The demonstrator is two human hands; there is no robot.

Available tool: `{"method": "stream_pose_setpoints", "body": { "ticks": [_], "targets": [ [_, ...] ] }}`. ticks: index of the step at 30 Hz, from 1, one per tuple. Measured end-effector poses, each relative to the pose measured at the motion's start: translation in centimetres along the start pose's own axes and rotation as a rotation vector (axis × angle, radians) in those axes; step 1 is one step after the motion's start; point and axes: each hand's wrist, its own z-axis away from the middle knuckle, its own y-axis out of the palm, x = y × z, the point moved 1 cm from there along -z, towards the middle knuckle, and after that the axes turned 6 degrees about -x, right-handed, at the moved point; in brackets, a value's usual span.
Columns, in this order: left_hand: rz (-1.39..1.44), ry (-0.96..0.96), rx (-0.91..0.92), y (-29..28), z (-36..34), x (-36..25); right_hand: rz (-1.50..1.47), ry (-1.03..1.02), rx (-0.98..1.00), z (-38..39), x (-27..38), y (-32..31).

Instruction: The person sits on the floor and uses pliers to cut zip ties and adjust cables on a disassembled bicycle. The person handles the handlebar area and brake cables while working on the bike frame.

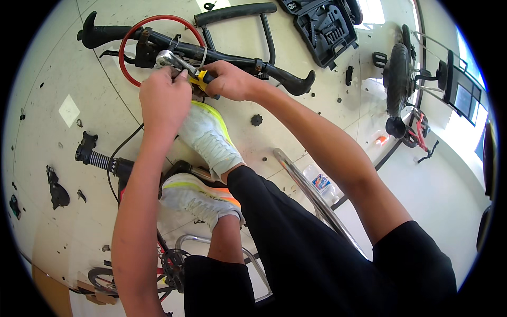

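Observation:
A black handlebar (219, 56) with curved grip ends lies on the floor in front of me. My right hand (229, 80) is wrapped round the yellow and black handle of a ratchet wrench (178, 62). Its silver head rests over the middle of the bar. Close beside that head, my left hand (166, 99) has its fingers closed; what they pinch is hidden. A red cable loop (158, 17) arches around the bar's left half. My right shoe (208, 134) stands just below the hands.
An open black tool case (325, 31) lies at the far right, near a black U-shaped bar (235, 11). Small black parts, including a round knob (256, 120), are scattered about. A wheel (397, 79) stands at right. Metal stool tubing (317, 198) runs beside my leg.

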Motion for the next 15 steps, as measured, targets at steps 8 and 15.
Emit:
{"method": "stream_pose_setpoints", "body": {
  "ticks": [8,15],
  "targets": [
    [0.231,-0.263,0.085,0.4,-0.2,0.2,-0.303,-0.033,-0.075,1.1,0.7,1.7],
    [0.928,-0.838,0.182,1.3,1.0,-1.7,-0.365,-0.082,-0.136,-0.1,-1.0,2.3]
  ]
}}
